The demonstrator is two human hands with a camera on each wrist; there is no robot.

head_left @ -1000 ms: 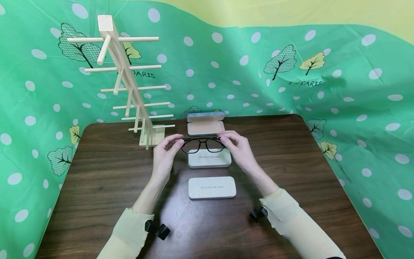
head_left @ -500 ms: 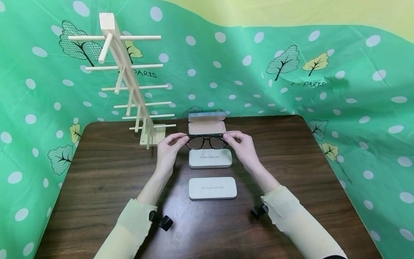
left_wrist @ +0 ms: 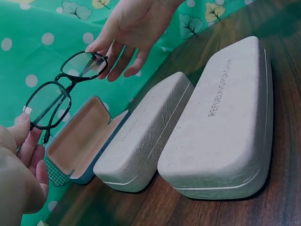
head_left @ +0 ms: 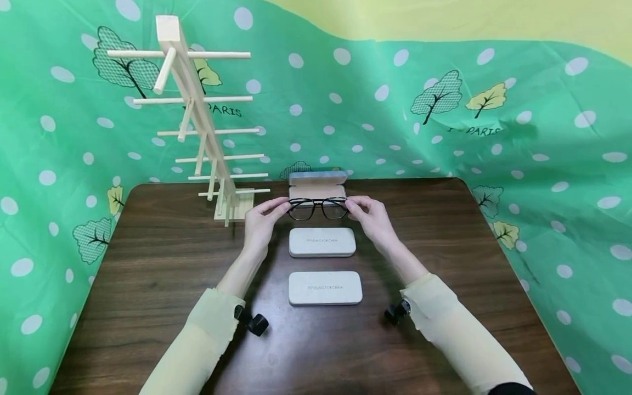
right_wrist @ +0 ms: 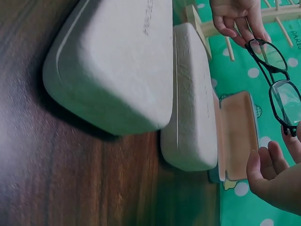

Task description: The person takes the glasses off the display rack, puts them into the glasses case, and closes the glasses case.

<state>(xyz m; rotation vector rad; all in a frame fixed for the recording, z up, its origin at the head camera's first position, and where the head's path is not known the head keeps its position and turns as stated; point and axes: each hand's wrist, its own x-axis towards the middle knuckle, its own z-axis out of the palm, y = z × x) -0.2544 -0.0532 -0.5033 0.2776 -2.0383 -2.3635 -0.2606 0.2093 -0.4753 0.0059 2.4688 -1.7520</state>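
Observation:
Between my two hands hangs a pair of black-framed eyeglasses (head_left: 318, 202), lenses clear. My left hand (head_left: 258, 227) pinches one end of the frame with thumb and fingers; my right hand (head_left: 376, 224) pinches the other end. In the left wrist view, the eyeglasses (left_wrist: 64, 79) are off the table, their temples apparently folded behind the lenses. Just behind them stands an open glasses case (head_left: 317, 191), blue outside with a pinkish-beige lining, partly covered by the frame. Toward me lie two shut pale glasses cases, a nearer one (head_left: 325, 288) and a farther one (head_left: 322, 242).
A tall wooden display rack (head_left: 204, 123) with several pegs stands at the back left, close to my left hand. The dark wooden table (head_left: 444, 247) ends at a green dotted cloth (head_left: 365, 109) behind it. Black wrist cameras hang beneath both sleeves.
Both hands have moved the eyeglasses away from me and slightly right, from above the farther shut case to in front of the open case. The cases have stayed in place.

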